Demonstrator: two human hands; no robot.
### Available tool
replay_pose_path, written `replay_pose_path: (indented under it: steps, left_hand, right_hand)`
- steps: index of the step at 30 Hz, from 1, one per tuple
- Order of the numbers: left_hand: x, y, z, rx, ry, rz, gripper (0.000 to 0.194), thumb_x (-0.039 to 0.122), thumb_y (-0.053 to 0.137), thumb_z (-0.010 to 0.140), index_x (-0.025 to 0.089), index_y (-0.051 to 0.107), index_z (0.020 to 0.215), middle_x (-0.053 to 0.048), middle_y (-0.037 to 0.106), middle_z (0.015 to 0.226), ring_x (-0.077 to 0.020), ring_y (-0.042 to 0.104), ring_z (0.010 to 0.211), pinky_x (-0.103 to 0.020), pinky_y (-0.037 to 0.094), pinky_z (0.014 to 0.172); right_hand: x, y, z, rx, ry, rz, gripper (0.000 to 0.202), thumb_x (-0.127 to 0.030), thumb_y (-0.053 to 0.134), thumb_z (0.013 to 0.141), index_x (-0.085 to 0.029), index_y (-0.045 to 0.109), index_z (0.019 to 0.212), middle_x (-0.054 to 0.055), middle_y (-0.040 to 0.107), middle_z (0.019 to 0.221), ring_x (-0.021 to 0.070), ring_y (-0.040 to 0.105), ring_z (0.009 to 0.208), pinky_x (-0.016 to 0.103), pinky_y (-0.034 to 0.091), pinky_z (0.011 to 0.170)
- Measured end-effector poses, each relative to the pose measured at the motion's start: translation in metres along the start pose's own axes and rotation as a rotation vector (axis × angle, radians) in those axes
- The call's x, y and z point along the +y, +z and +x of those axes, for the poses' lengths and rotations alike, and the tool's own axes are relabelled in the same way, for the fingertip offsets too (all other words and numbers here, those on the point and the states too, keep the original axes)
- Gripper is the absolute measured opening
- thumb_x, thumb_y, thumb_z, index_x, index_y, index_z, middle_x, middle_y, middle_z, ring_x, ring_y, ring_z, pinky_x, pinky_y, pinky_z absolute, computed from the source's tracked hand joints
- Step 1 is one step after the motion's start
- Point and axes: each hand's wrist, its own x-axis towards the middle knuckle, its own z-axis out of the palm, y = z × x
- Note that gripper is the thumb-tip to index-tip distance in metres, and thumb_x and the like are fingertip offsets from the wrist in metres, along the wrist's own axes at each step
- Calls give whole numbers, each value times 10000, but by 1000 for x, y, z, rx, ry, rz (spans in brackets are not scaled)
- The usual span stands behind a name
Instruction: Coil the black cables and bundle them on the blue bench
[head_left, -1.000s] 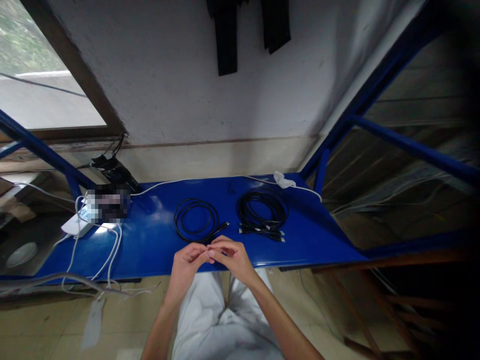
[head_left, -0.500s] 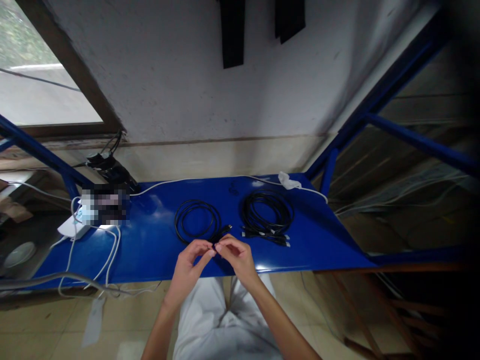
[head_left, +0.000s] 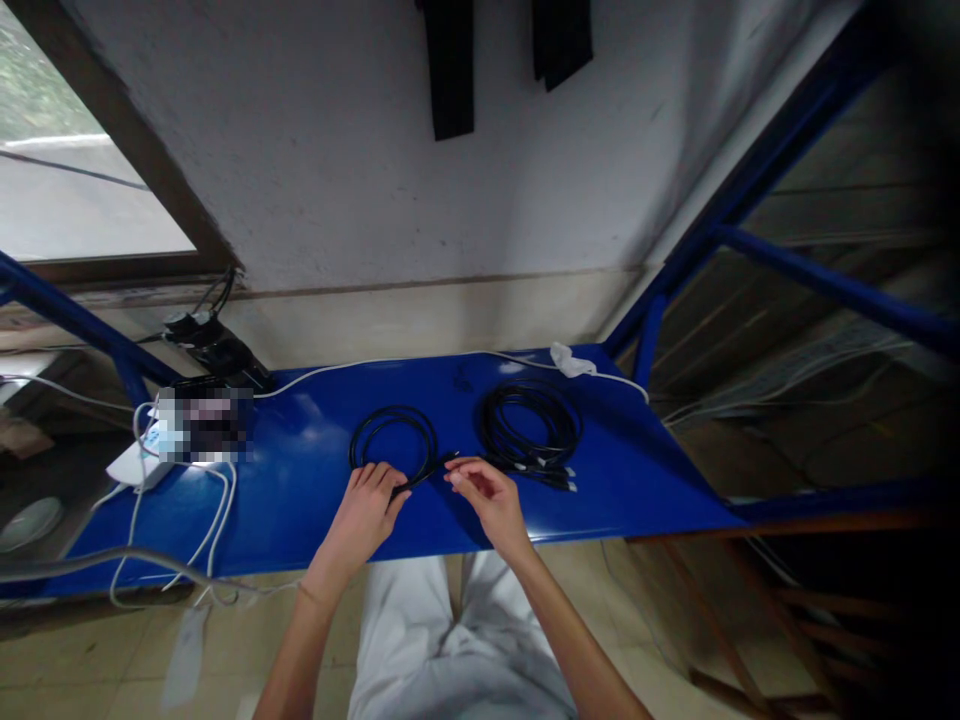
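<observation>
A black cable (head_left: 431,430), wound into a loose coil, lies on the blue table (head_left: 307,440). My left hand (head_left: 367,500) is closed on the near side of this coil, thumb and fingers about the cable. One plug end of it points right, toward my other hand. My right hand (head_left: 491,495) hovers just right of that end, its thumb and forefinger pinched together. Whatever sits in that pinch is too small to make out. Further right lies a thicker stack of coiled black cables (head_left: 529,425), with several plug ends at its near side.
At the left of the table stand a white power strip (head_left: 139,465), loose white cords (head_left: 225,500) and a black device (head_left: 225,355), partly blurred out. A white cord runs along the back edge past a crumpled white scrap (head_left: 571,360). Blue frame bars (head_left: 652,340) rise at the right.
My hands were together at the near side of the coil. They have parted: the left has moved left onto the coil, the right slightly right. The view has shifted slightly.
</observation>
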Motion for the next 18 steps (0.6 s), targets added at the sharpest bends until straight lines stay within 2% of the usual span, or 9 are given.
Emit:
replay_pose_path:
  steps: [3, 5, 9, 13, 15, 18]
  left_hand:
    - [9, -6, 8, -50, 9, 40, 104, 210, 542, 1096, 193, 641, 1123, -91, 743, 1099, -290, 705, 1042, -453, 497, 962]
    - [13, -9, 13, -38, 7, 38, 120, 193, 502, 1107, 191, 610, 1157, -94, 754, 1108, -282, 733, 1028, -452, 503, 979]
    - [18, -13, 21, -24, -50, -2, 174, 153, 468, 1093, 184, 563, 1236, -103, 768, 1114, -288, 767, 1015, -447, 521, 971]
    - [23, -11, 22, -111, -45, -8, 427, 7, 408, 1000, 154, 523, 1384, -151, 738, 1271, -280, 746, 1162, -435, 515, 1032]
    - [24, -9, 22, -133, -25, 60, 389, 53, 443, 1011, 147, 561, 1369, -175, 700, 1329, -309, 721, 1203, -458, 516, 1040]
    - [24, -6, 23, -135, -53, 143, 228, 253, 554, 1069, 152, 636, 1256, -170, 686, 1277, -341, 723, 1131, -481, 533, 996]
  right_hand:
    - [-1, 4, -4, -46, 21, -20, 243, -434, 908, 856, -234, 775, 893, 77, 821, 1130, 237, 787, 1017, 383, 631, 974]
    - [-1, 6, -6, -80, 45, -38, 237, -447, 893, 872, -240, 782, 902, 78, 829, 1142, 253, 794, 1050, 399, 621, 1013]
    - [2, 8, -9, -123, 74, -76, 235, -474, 851, 914, -253, 809, 981, 82, 835, 1167, 276, 798, 1094, 411, 611, 1035]
    - [6, 7, -8, -133, 73, -155, 263, -503, 815, 942, -251, 817, 1017, 78, 839, 1145, 270, 798, 1061, 385, 620, 971]
    - [8, 6, -7, -129, 70, -176, 270, -509, 807, 948, -248, 814, 1019, 74, 840, 1129, 255, 796, 1014, 367, 622, 934]
    - [11, 4, -6, -129, 84, -154, 270, -507, 799, 957, -248, 806, 1034, 74, 838, 1141, 246, 795, 997, 362, 621, 924]
